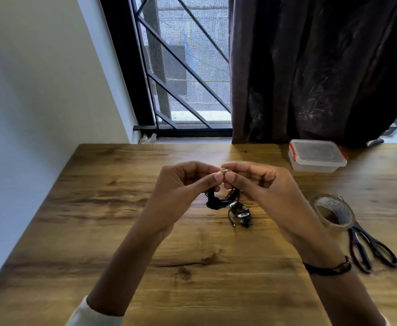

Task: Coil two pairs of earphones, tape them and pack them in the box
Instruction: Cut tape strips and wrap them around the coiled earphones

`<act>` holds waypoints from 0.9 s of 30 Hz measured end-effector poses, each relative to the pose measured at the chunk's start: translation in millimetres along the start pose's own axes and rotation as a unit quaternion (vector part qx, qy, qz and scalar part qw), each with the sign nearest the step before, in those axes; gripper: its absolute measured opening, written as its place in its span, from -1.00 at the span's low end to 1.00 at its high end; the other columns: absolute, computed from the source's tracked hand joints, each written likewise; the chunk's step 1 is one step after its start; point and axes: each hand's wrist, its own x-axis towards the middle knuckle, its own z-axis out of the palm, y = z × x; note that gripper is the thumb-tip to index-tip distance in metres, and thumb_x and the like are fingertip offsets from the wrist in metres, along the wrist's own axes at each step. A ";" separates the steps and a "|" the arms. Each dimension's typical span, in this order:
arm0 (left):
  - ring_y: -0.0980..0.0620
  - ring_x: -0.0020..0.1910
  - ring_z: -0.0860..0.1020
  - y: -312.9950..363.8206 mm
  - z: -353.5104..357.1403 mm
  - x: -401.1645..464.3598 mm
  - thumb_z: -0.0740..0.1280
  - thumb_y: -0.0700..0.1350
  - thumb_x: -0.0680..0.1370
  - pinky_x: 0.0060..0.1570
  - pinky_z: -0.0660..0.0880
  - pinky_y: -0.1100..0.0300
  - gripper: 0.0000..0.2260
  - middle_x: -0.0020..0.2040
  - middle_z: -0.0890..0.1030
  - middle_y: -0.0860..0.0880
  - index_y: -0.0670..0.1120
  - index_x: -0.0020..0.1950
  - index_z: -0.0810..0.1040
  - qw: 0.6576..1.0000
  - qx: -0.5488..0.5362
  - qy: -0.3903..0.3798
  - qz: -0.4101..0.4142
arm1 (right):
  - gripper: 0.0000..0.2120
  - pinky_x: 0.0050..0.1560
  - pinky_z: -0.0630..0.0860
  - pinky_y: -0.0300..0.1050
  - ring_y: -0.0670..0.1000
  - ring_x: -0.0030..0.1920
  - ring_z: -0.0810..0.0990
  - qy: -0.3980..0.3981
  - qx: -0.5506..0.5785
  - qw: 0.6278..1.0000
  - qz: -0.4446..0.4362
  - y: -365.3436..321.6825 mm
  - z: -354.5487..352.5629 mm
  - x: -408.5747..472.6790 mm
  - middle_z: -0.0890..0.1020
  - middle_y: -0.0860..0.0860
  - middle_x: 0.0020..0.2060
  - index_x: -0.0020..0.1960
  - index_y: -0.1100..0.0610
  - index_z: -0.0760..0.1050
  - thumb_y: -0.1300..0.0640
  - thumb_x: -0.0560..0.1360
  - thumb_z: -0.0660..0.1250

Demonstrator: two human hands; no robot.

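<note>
- The left hand and the right hand are up above the wooden table, close together, thumbs nearly touching.
- Both hands pinch the top of a black coil of earphones. The coil hangs down between them.
- At the pinch there is a small shiny bit. It looks like tape going around the wires, but it is too small to be sure.
- I think the step now is taping this coil so it stays round.
- To do it well, hold the loops tight together with one hand. Press the tape flat all the way around with the other. Let no loop slip out.
- Rub the tape end down so it sticks to itself.
- More black earphone wire lies on the table just under the hands. I cannot tell if it is the second pair or loose ends of this one.
- The tape roll lies to the right, touching the scissors.
- The box sits far back on the right with its lid on. Nothing is packed yet, so it must be opened later.
</note>
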 end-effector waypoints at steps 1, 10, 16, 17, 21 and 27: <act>0.03 -0.23 0.65 -1.7 0.5 0.9 0.42 -0.24 0.44 -0.20 0.53 0.32 -0.84 -0.17 0.70 -0.13 -0.25 -0.01 0.65 1.000 -0.002 -0.002 -0.005 | -0.76 -0.10 0.63 -0.22 0.02 -0.10 0.72 0.006 0.005 1.000 -0.002 1.2 0.3 0.9 0.74 0.06 -0.17 0.05 0.09 0.65 0.10 0.39 0.42; -0.01 0.01 0.66 -43.2 8.1 -3.2 0.41 -0.15 0.40 -0.08 0.61 0.18 -0.67 -0.01 0.70 -0.09 -0.15 0.16 0.56 0.975 -0.145 -0.015 -0.166 | -0.83 -0.29 0.57 -0.31 -0.03 -0.16 0.72 0.085 0.074 0.990 0.085 38.0 2.8 10.9 0.73 0.11 -0.20 0.05 0.23 0.65 0.21 0.48 0.41; -0.09 0.01 0.66 -108.9 11.3 -15.4 0.43 -0.20 0.44 -0.02 0.61 0.07 -0.71 0.02 0.68 -0.19 -0.22 0.14 0.57 0.951 -0.132 0.073 -0.270 | -0.82 -0.08 0.60 -0.24 -0.03 -0.02 0.70 0.017 0.063 0.973 0.221 107.1 2.4 -1.2 0.72 0.04 -0.05 0.11 0.16 0.63 0.24 0.52 0.37; -0.08 -0.01 0.67 -117.1 11.4 -13.8 0.43 -0.22 0.45 -0.06 0.61 0.11 -0.73 0.00 0.69 -0.19 -0.23 0.13 0.58 0.949 -0.122 0.086 -0.277 | -0.81 -0.09 0.60 -0.26 -0.02 -0.03 0.71 0.026 0.054 0.972 0.227 119.3 3.0 0.4 0.73 0.04 -0.06 0.12 0.20 0.62 0.26 0.51 0.37; -0.02 -0.10 0.68 -138.3 10.0 5.5 0.42 -0.24 0.47 -0.19 0.61 0.21 -0.80 -0.04 0.69 -0.17 -0.20 0.08 0.59 0.955 -0.101 0.097 -0.261 | -0.81 -0.19 0.56 -0.37 -0.08 -0.11 0.69 0.063 -0.060 0.977 0.194 139.3 5.8 19.2 0.69 0.11 -0.05 0.11 0.25 0.61 0.27 0.50 0.40; 0.02 -0.07 0.62 -175.1 7.5 44.2 0.43 -0.28 0.47 -0.20 0.58 0.34 -0.79 0.00 0.65 -0.18 -0.22 0.09 0.58 0.967 0.057 0.131 -0.213 | -0.84 -0.27 0.42 -0.53 -0.15 -0.18 0.63 0.066 -0.298 0.946 0.110 153.3 9.2 63.0 0.72 0.01 -0.10 0.06 0.16 0.67 0.17 0.49 0.43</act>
